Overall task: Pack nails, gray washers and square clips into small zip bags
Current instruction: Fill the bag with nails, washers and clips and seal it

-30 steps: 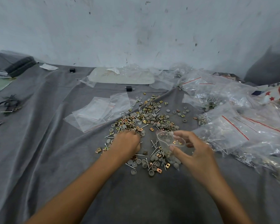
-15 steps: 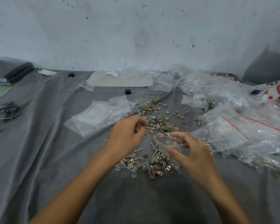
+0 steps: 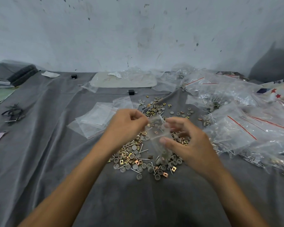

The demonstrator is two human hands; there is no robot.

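The left grip [image 3: 127,126] is narrow: the fingers are curled and the fingertips pinch the upper left edge of a small zip bag [image 3: 156,134]. The right grip [image 3: 188,145] is set on the same bag. The thumb [image 3: 164,141] is pressed against the near face, and the curled fingers [image 3: 173,122] are placed on the far side of the mouth. The bag is held between both grips, raised above the cloth and hanging tilted toward the viewer. A few gray pieces and a short pin are seen through the film; the exact contents cannot be told.

Directly below the grips, a loose pile [image 3: 131,157] is spread out. It is made up of nails [image 3: 144,151], gray washers [image 3: 157,177] and square clips [image 3: 165,174], all mixed together.

A stack of empty zip bags [image 3: 97,118] is laid just left of the pile. Filled bags with red seal lines [image 3: 233,128] are heaped on the right. A large flat clear bag [image 3: 123,79] is placed at the far edge, with a small black block [image 3: 131,92] near it. A bundle of black ties [image 3: 13,112] is located well to the left.

The whole surface is covered by a wrinkled gray cloth [image 3: 47,153]. It is bounded at the rear by a scuffed white wall [image 3: 138,30].
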